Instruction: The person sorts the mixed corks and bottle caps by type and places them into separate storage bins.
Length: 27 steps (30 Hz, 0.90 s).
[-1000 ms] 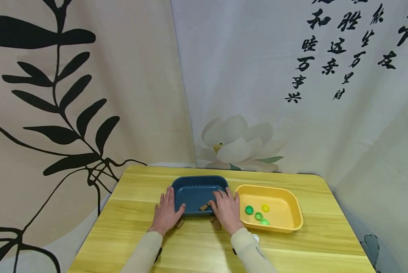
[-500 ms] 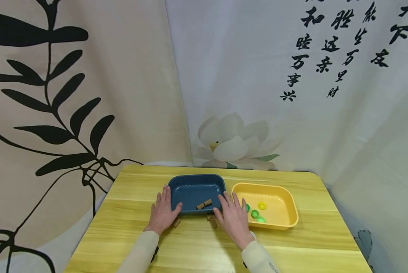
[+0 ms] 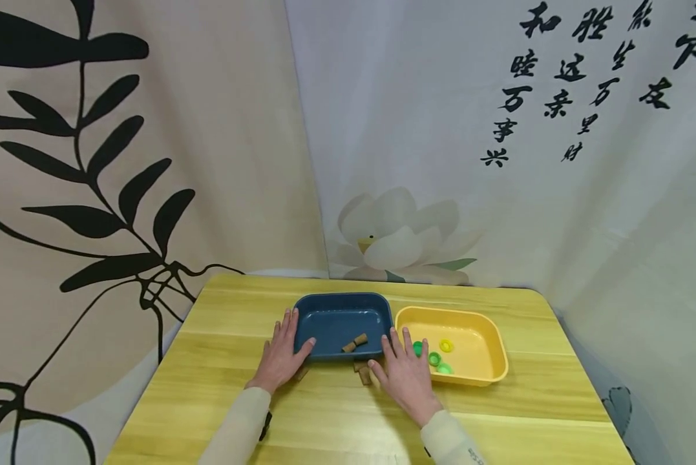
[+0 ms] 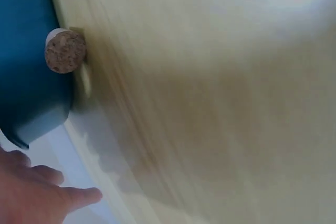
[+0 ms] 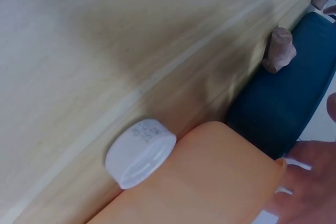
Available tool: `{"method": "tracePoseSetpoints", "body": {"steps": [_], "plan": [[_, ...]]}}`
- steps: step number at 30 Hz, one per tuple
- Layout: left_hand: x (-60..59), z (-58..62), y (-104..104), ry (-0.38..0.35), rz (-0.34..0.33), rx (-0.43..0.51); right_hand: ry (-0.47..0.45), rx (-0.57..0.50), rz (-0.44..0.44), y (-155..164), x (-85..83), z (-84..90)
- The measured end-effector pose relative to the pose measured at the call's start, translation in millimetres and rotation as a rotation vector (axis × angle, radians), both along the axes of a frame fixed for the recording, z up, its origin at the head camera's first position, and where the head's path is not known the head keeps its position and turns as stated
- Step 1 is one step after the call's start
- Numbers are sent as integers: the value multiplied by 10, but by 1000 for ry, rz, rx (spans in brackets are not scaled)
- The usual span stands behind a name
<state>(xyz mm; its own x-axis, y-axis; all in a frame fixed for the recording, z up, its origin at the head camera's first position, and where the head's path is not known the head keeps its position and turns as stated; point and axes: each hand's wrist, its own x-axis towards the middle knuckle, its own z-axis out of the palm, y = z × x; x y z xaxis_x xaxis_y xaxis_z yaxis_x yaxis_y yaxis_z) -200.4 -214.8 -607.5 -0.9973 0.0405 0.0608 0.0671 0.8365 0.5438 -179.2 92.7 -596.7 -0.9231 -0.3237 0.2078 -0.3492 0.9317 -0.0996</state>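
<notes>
My left hand (image 3: 280, 358) lies along the left side of a dark blue tray (image 3: 327, 354), fingers fairly straight at its rim and thumb at the front left corner. Two brown corks (image 3: 355, 343) lie inside that tray. My right hand (image 3: 408, 381) spreads its fingers where the blue tray and a yellow tray (image 3: 481, 374) meet, covering the yellow tray's front left corner. In the right wrist view its fingers (image 5: 299, 182) are at the yellow tray's rim. Neither hand grips anything. Several green and yellow bottle caps (image 3: 434, 359) lie in the yellow tray.
More corks (image 3: 364, 374) lie on the wooden table (image 3: 336, 426) against the front of the blue tray; one cork (image 4: 65, 51) shows end-on in the left wrist view. A white cap (image 5: 140, 153) leans by the yellow tray's front wall. A printed curtain (image 3: 237, 161) hangs behind.
The blue tray has shifted right, narrowing the gap to the yellow tray, and my left hand has moved with it. My right hand has moved from over the corks to the yellow tray's left end.
</notes>
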Motion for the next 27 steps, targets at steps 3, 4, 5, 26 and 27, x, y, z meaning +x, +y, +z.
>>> {"method": "tracePoseSetpoints", "body": {"steps": [3, 4, 5, 26, 27], "plan": [[74, 29, -61, 32, 8, -5, -1, -1, 3, -6, 2, -1], [112, 44, -85, 33, 15, -5, 2, -3, 5, -7, 4, 0], [153, 56, -111, 31, 24, -7, 3, -4, 5, -8, 7, -1], [608, 14, -126, 195, -239, -313, 11, -19, 9, 10, 38, -20], [597, 6, -109, 198, -246, -320, 14, -20, 10, 5, 39, -22]]}}
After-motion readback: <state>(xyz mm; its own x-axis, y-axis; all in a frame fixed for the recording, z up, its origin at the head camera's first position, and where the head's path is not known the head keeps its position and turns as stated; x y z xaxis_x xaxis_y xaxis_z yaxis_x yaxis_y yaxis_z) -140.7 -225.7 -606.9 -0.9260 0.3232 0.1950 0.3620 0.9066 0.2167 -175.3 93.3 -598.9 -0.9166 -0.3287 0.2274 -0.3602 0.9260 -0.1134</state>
